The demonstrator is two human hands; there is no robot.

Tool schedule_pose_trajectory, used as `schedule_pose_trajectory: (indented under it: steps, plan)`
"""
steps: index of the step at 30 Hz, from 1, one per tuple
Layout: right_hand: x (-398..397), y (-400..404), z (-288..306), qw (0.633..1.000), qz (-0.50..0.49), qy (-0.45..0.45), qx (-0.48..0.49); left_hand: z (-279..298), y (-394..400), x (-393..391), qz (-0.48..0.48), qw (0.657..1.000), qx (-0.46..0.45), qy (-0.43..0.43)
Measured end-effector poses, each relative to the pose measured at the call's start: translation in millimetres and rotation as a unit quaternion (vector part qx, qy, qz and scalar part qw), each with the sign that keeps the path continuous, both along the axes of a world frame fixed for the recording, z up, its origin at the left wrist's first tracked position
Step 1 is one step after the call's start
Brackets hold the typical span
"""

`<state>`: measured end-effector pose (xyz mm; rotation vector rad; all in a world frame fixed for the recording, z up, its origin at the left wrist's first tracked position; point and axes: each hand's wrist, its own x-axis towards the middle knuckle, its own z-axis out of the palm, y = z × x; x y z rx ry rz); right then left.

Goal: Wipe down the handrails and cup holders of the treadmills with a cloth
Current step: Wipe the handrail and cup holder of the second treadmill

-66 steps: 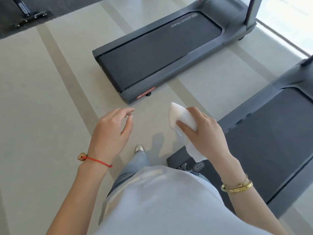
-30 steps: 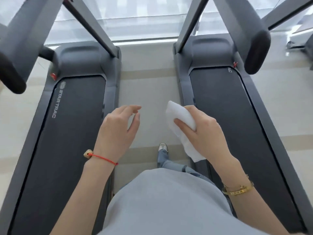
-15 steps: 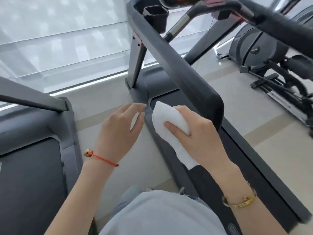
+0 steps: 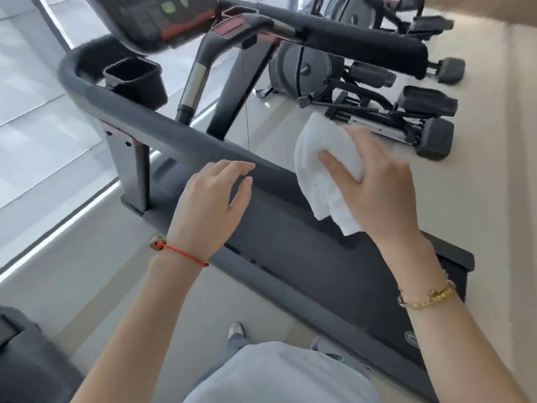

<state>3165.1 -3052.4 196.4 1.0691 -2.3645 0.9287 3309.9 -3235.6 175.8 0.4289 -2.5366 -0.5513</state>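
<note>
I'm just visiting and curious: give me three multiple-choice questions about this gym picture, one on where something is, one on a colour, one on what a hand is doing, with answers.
1. Where does the cup holder sit?
A. On the floor beside the belt
B. Up by the console, inside the curve of the near handrail
C. On the exercise bike behind

2. What colour is the cloth?
A. White
B. Blue
C. Yellow

3. What is the left hand doing?
A. Gripping the cloth
B. Holding a bottle
C. Open and empty, its fingers close to the handrail

Answers:
1. B, the black square cup holder hangs just under the console next to the rail's bend.
2. A, the bunched cloth in the right hand is plainly white.
3. C, nothing is in that hand, and the fingers are spread.
</note>
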Motion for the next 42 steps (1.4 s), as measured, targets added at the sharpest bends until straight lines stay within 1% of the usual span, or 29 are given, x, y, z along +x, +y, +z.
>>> schedule_pose_trajectory:
  steps: [5, 8, 11, 15, 17, 20, 23, 26, 28, 30, 32, 34, 37, 39, 42]
  plan:
    - [-12, -13, 5, 0.993, -0.107, 0.034, -0.044, 0, -40, -21, -0.065, 0.997, -0.004, -0.030]
    - [-15, -22, 5, 0.987, -0.149, 0.053, -0.037, -1, -56, -32, -0.095, 0.995, 0.002, -0.039]
    - [-8, -29, -7, 0.989, -0.142, 0.038, 0.014, -3, -67, -41, -0.125, 0.991, 0.004, -0.043]
    - [11, -36, -37, 0.983, -0.102, -0.067, 0.134, -10, -80, -47, -0.154, 0.986, 0.004, -0.057]
    - [22, -38, -52, 0.977, -0.090, -0.095, 0.169, -14, -87, -48, -0.163, 0.985, 0.003, -0.063]
    - [28, -50, -64, 0.971, -0.113, -0.071, 0.196, -18, -96, -49, -0.174, 0.982, 0.004, -0.072]
    - [22, -76, -61, 0.956, -0.152, -0.073, 0.241, -21, -103, -51, -0.183, 0.980, 0.004, -0.072]
    - [19, -86, -61, 0.954, -0.169, -0.066, 0.239, -24, -108, -55, -0.185, 0.980, 0.001, -0.073]
    - [19, -73, -64, 0.958, -0.181, -0.057, 0.215, -26, -109, -58, -0.187, 0.979, -0.004, -0.074]
    - [18, -59, -65, 0.957, -0.210, -0.068, 0.187, -27, -111, -60, -0.191, 0.979, -0.005, -0.075]
    - [17, -61, -64, 0.956, -0.234, -0.068, 0.165, -28, -112, -61, -0.192, 0.979, -0.007, -0.074]
    - [16, -80, -63, 0.953, -0.235, -0.049, 0.186, -29, -113, -61, -0.192, 0.979, -0.012, -0.069]
    - [15, -112, -63, 0.951, -0.194, -0.039, 0.239, -31, -112, -62, -0.188, 0.980, -0.021, -0.066]
    - [12, -120, -63, 0.954, -0.177, -0.043, 0.239, -32, -112, -63, -0.183, 0.981, -0.022, -0.067]
    - [6, -106, -62, 0.954, -0.175, -0.049, 0.236, -31, -112, -64, -0.181, 0.981, -0.019, -0.067]
